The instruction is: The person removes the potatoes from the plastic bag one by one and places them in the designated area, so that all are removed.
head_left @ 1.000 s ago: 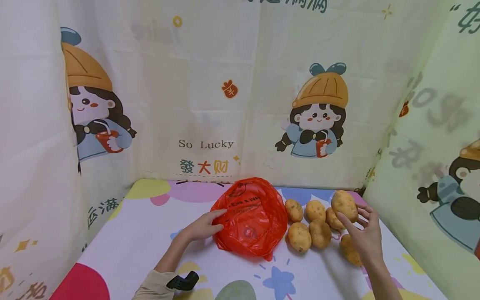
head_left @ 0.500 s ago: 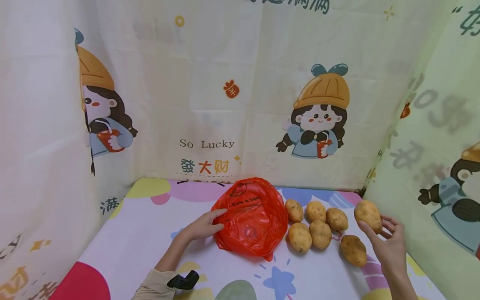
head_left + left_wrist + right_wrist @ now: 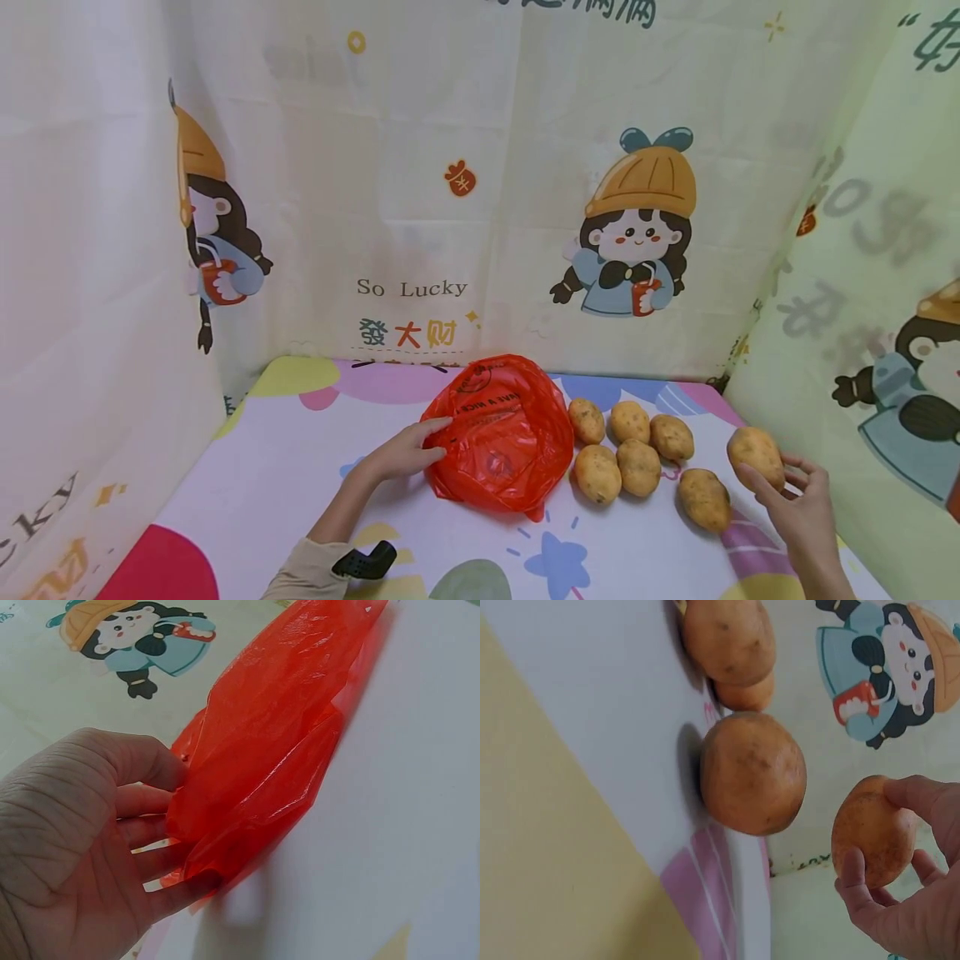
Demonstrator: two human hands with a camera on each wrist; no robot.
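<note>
A red plastic bag [image 3: 498, 442] with dark printed lettering stands with its mouth open near the middle of the table. My left hand [image 3: 405, 452] grips the bag's left edge; in the left wrist view, some fingertips [image 3: 201, 883] go behind the red film. At the right, my right hand [image 3: 806, 504] holds a potato [image 3: 756, 458] above the table, thumb and fingers around it. The right wrist view shows this held potato [image 3: 874, 829] apart from the others. One potato [image 3: 703, 500] lies nearest the right hand, and several more potatoes [image 3: 639, 468] sit beside the bag.
The table [image 3: 315, 467] has a colourful printed cover. Printed cloth walls [image 3: 420, 208] enclose it at the back and both sides. A black strap device [image 3: 365, 561] sits on the left wrist.
My right hand has carried the held potato rightward and lower, away from the other potatoes, uncovering those it was in front of. The left hand and the bag stay put.
</note>
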